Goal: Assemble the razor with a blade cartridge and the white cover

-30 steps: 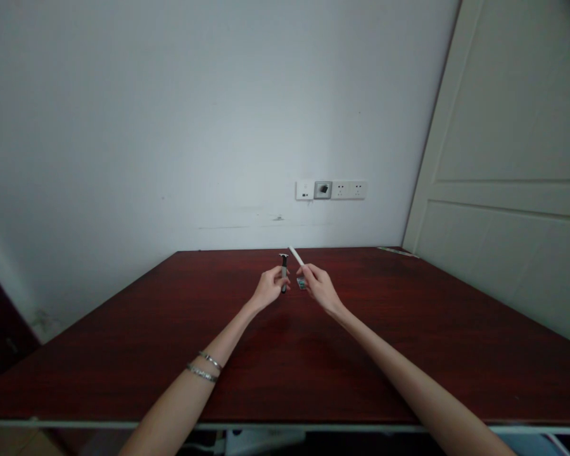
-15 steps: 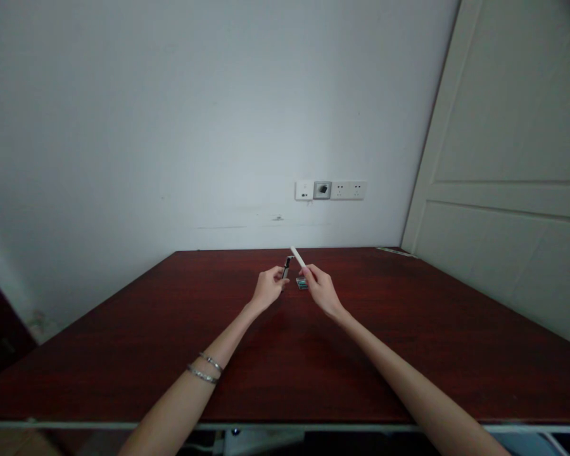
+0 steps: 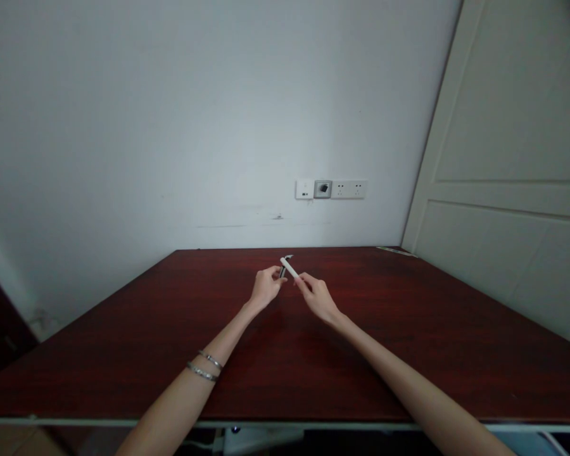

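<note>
My left hand (image 3: 266, 284) is closed around a slim dark-and-silver piece (image 3: 282, 272), held upright; a light, bent tip shows at its upper end. My right hand (image 3: 319, 294) pinches a white stick (image 3: 289, 268) by its lower end. The stick slants up to the left and crosses in front of the dark piece. Whether the two touch, I cannot tell. Both hands are close together above the far middle of the table.
The dark red wooden table (image 3: 285, 361) reaches back to a pale wall (image 3: 218, 126) with a row of sockets (image 3: 331, 189). A white panelled door (image 3: 508, 145) stands on the right. A thin light strip (image 3: 396, 251) lies at the back right corner.
The white stick has swung left and down, now crossing in front of the dark piece. My right hand has moved slightly lower. The small greenish item beside it no longer shows.
</note>
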Available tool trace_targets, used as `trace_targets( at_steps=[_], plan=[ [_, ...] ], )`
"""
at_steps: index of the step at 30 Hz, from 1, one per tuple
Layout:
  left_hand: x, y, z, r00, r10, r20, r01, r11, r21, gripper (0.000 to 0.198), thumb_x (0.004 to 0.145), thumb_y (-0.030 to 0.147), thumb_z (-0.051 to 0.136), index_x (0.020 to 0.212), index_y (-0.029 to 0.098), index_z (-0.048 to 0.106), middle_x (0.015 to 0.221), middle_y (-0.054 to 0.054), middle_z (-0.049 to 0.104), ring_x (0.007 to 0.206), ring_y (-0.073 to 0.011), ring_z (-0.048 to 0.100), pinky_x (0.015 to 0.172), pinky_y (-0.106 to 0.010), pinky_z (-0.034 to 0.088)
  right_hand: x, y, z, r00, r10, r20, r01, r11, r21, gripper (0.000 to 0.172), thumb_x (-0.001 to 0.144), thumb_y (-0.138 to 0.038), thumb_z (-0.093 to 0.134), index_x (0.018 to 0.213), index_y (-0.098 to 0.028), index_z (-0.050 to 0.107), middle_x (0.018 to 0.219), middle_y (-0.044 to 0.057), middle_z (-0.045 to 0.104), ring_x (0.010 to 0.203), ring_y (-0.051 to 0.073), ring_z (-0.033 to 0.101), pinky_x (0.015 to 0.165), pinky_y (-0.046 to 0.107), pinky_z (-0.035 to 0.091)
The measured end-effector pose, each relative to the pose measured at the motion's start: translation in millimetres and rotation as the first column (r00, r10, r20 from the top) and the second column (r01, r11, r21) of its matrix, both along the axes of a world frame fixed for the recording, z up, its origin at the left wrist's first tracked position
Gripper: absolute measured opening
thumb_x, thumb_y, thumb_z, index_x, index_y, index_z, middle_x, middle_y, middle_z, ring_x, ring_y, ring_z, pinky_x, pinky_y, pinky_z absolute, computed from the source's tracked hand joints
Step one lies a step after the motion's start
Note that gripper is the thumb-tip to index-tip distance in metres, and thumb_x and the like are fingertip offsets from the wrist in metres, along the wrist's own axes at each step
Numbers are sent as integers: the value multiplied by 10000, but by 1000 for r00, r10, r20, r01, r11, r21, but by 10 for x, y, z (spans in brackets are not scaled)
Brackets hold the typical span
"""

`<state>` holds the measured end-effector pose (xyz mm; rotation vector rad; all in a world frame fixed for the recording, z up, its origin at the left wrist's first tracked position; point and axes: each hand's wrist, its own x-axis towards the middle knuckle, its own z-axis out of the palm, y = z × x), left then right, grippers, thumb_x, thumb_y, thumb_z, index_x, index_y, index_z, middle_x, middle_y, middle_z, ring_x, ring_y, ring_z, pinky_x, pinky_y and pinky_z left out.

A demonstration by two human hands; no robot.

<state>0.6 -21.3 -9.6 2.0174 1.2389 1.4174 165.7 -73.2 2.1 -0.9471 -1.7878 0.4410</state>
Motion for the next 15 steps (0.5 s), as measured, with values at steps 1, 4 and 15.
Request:
trace_targets(
  at_steps=[1,4,15],
  plan=[
    [-5,6,-5,1000,-6,0,6,1000,3,145,663,153,633,805,158,662,689,-35,660,600,-144,582,587,-239,436,-4,-9,-1,1000,11,-7,-11,1000,-12,314,860,-415,390,729,-188,562,561,-21,468,519,113,398,503,226,286],
    [-12,17,-17,1000,-18,-8,18,999,38,161,690,144,601,839,158,661,742,-45,671,635,-151,595,612,-244,445,-15,-26,-3,996,32,-89,-38,997,-70,324,857,-431,387,729,-187,558,562,-24,450,511,107,385,475,215,282],
    [-57,36,13,999,31,-26,-26,986,166,210,723,106,575,908,158,660,896,-54,686,800,-178,630,746,-284,476,174,-24,317,954,238,-182,-283,915,-289,353,812,-486,435,750,-161,558,473,-65,348,387,65,287,376,195,219]
  ],
)
